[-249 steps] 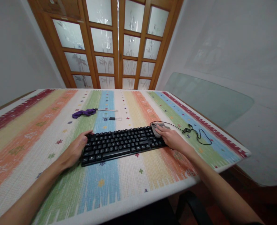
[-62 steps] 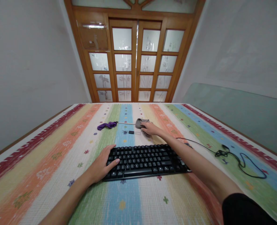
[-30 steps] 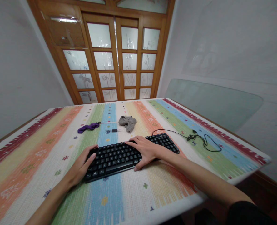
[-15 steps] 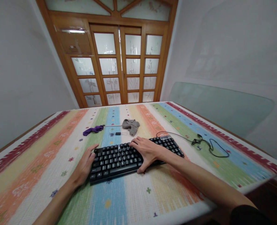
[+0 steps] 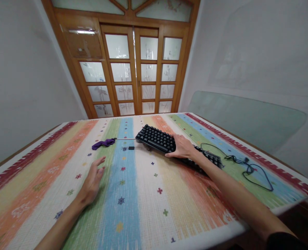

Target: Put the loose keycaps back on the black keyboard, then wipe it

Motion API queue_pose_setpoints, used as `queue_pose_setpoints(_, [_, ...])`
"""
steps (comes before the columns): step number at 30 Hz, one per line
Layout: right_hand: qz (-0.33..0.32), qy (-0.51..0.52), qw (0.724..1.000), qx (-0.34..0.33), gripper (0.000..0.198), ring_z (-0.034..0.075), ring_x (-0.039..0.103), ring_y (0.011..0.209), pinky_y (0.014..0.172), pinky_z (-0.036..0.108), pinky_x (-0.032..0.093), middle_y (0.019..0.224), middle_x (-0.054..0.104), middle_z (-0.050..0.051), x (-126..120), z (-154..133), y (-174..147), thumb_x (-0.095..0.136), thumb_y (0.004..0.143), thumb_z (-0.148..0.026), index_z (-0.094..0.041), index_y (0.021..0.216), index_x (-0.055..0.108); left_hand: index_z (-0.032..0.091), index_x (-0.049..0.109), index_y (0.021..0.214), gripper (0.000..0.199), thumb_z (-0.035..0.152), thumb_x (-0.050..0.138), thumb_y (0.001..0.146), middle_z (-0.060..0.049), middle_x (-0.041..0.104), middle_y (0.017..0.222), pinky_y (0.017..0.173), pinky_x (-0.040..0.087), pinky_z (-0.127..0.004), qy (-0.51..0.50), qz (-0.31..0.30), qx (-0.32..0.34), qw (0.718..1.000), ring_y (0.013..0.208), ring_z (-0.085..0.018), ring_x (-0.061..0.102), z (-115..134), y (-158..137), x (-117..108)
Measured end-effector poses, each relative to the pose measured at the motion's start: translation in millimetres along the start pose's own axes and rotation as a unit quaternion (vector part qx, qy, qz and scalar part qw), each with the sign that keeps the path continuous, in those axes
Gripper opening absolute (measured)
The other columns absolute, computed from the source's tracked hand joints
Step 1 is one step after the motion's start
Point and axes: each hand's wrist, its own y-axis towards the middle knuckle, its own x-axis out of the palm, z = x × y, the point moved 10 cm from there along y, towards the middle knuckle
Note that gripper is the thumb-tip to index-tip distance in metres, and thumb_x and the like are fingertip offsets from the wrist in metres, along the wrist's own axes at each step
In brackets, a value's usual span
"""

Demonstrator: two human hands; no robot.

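Note:
A black keyboard (image 5: 156, 138) slants across the right half of the table, its left end farther from me and seemingly lifted a little. My right hand (image 5: 181, 147) grips its middle, thumb at the near edge and fingers over the keys. A tangled black cable (image 5: 243, 163) trails from it on the right. My left hand (image 5: 92, 180) rests over the green stripe at the left, fingers apart, holding nothing. Beyond it lie a purple cloth (image 5: 103, 143) around one end of a thin rod (image 5: 125, 139) and a small black item (image 5: 131, 148). The keyboard covers nearly all of the grey cloth.
A striped, colourful tablecloth (image 5: 86, 222) covers the table. Wooden doors with glass panes (image 5: 133, 69) stand behind its far edge. A pale green glass sheet (image 5: 247, 114) leans at the wall on the right.
My right hand has moved the keyboard away and to the right, turning it to a slant over the grey cloth. My left hand has let go of its left end. The cable has shifted right.

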Motion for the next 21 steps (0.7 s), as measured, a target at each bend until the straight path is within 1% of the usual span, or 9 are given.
queue_pose_setpoints(2, [-0.013, -0.022, 0.997, 0.07, 0.093, 0.04, 0.061, 0.107, 0.091, 0.049, 0.048, 0.119, 0.064, 0.02, 4, 32, 5, 0.074, 0.06, -0.073, -0.014, 0.127, 0.048, 0.019, 0.042, 0.142, 0.058, 0.057, 0.034, 0.099, -0.016, 0.042, 0.149, 0.111, 0.041, -0.055, 0.002, -0.002, -0.005, 1.0, 0.138, -0.033, 0.043, -1, 0, 0])
queue_pose_setpoints(4, [-0.021, -0.036, 0.992, 0.116, 0.092, 0.041, 0.062, 0.106, 0.089, 0.048, 0.049, 0.117, 0.065, 0.021, 8, 58, 9, 0.07, 0.062, -0.076, -0.013, 0.127, 0.048, 0.019, 0.042, 0.142, 0.058, 0.057, 0.033, 0.1, -0.016, 0.043, 0.149, 0.112, 0.04, -0.055, 0.006, -0.006, -0.009, 1.0, 0.137, -0.033, 0.043, -2, -1, 1])
queue_pose_setpoints(7, [-0.027, -0.05, 0.986, 0.155, 0.097, 0.042, 0.063, 0.106, 0.087, 0.048, 0.049, 0.118, 0.065, 0.024, 13, 89, 12, 0.067, 0.066, -0.077, -0.01, 0.132, 0.044, 0.019, 0.041, 0.142, 0.058, 0.058, 0.031, 0.1, -0.016, 0.044, 0.148, 0.113, 0.038, -0.055, 0.016, -0.013, -0.014, 1.0, 0.138, -0.032, 0.043, -3, -1, 2])
queue_pose_setpoints(10, [-0.036, -0.063, 0.98, 0.184, 0.104, 0.044, 0.064, 0.107, 0.084, 0.049, 0.05, 0.117, 0.065, 0.027, 19, 115, 12, 0.066, 0.066, -0.077, -0.006, 0.137, 0.04, 0.018, 0.041, 0.142, 0.058, 0.058, 0.031, 0.1, -0.016, 0.044, 0.149, 0.113, 0.037, -0.055, 0.031, -0.022, -0.018, 0.999, 0.139, -0.032, 0.042, -4, -1, 3])
queue_pose_setpoints(16, [-0.053, -0.066, 0.973, 0.214, 0.096, 0.042, 0.066, 0.101, 0.08, 0.048, 0.051, 0.11, 0.068, 0.025, 29, 146, 14, 0.066, 0.066, -0.077, -0.008, 0.13, 0.048, 0.021, 0.045, 0.14, 0.052, 0.053, 0.031, 0.101, -0.013, 0.051, 0.143, 0.113, 0.037, -0.056, 0.068, -0.035, -0.025, 0.997, 0.13, -0.031, 0.052, 0, -1, 3])
queue_pose_setpoints(21, [-0.064, -0.065, 0.971, 0.222, 0.1, 0.044, 0.064, 0.107, 0.086, 0.051, 0.051, 0.116, 0.066, 0.026, 35, 155, 15, 0.067, 0.066, -0.076, -0.006, 0.135, 0.046, 0.02, 0.049, 0.137, 0.053, 0.054, 0.034, 0.1, -0.013, 0.054, 0.139, 0.11, 0.042, -0.054, 0.088, -0.04, -0.022, 0.995, 0.126, -0.031, 0.056, 1, 0, 5])
